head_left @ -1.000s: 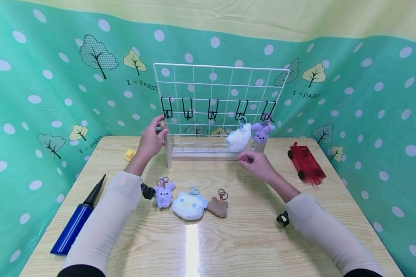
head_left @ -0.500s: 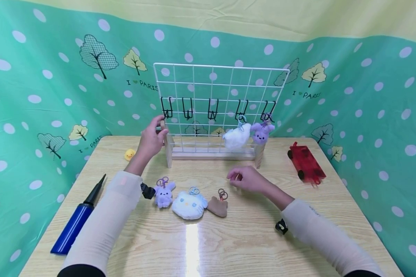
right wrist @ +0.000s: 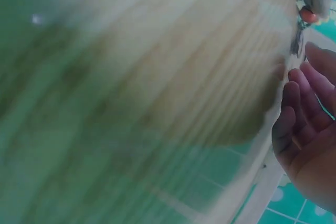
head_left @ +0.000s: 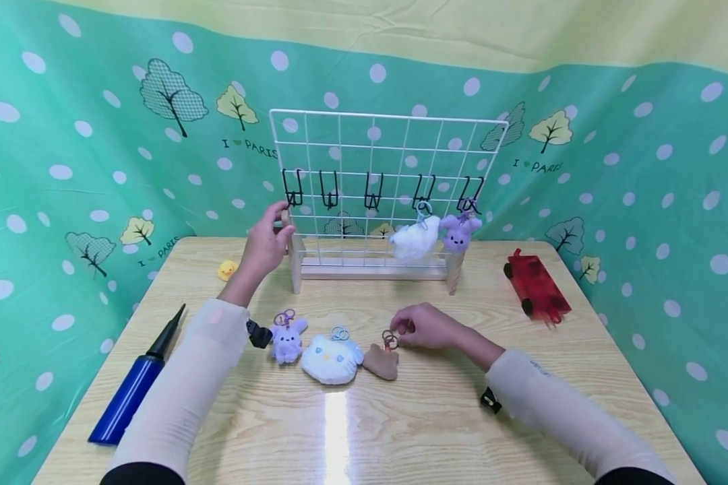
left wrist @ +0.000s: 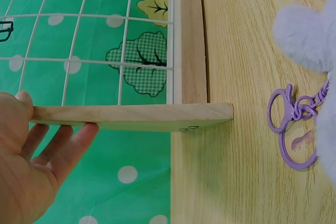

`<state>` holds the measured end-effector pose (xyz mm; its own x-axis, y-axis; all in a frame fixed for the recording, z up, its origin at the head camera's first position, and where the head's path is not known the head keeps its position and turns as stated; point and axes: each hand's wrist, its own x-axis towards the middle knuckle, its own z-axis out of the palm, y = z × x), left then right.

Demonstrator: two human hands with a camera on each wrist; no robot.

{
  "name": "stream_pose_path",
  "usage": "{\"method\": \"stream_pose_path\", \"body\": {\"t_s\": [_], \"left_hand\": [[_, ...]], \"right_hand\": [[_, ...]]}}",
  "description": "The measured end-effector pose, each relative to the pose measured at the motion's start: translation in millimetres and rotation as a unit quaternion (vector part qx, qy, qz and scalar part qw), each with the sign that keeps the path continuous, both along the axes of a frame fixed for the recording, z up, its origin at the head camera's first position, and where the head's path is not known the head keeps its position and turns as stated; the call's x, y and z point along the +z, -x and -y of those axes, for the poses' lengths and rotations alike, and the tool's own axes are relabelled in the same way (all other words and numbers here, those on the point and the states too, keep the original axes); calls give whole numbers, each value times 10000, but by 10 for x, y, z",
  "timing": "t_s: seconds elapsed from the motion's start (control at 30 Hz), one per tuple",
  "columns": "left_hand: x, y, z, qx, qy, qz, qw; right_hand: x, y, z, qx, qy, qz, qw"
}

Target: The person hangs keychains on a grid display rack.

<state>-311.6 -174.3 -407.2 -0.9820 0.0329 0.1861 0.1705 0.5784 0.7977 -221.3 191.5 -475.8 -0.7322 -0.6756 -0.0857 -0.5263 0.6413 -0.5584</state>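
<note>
The rack (head_left: pixel 373 273), a white wire grid set on a wooden base, is stood at the back of the table (head_left: pixel 437 417). Its wooden side post (left wrist: pixel 131 113) is gripped by the left hand (head_left: pixel 264 246), with the thumb laid on one face and the fingers on the other. Five black hooks (head_left: pixel 373 204) are fixed in a row across the grid. From the fourth, counted from the left, a white plush (head_left: pixel 415 239) is hung by light blue rings, and from the fifth a purple plush (head_left: pixel 458 234) is hung just beside it.

In front of the rack, three charms are laid side by side on the table: a purple bunny (head_left: pixel 287 345) on the left, a white plush face (head_left: pixel 331 360) in the middle and a brown charm (head_left: pixel 381 362) on the right. The right hand (head_left: pixel 431 327) is held at the brown charm's rings (head_left: pixel 391 341) with its fingers bent; whether the rings are pinched or only neared cannot be told.

A small yellow duck (head_left: pixel 227 271) and a blue pump (head_left: pixel 127 401) are placed on the left, and a red toy car (head_left: pixel 535 286) on the right. The table is backed by a green dotted cloth (head_left: pixel 97 81).
</note>
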Motion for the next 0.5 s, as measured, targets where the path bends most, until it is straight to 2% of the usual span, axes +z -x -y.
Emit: {"method": "stream_pose_path", "body": {"t_s": [0.2, 0.5], "left_hand": [[12, -2, -8, 6, -9, -6, 10000], [21, -14, -17, 37, -107, 97, 9999]], "right_hand": [[-41, -10, 36, -46, -156, 82, 9998], [-97, 1, 66, -105, -288, -119, 9995]]}}
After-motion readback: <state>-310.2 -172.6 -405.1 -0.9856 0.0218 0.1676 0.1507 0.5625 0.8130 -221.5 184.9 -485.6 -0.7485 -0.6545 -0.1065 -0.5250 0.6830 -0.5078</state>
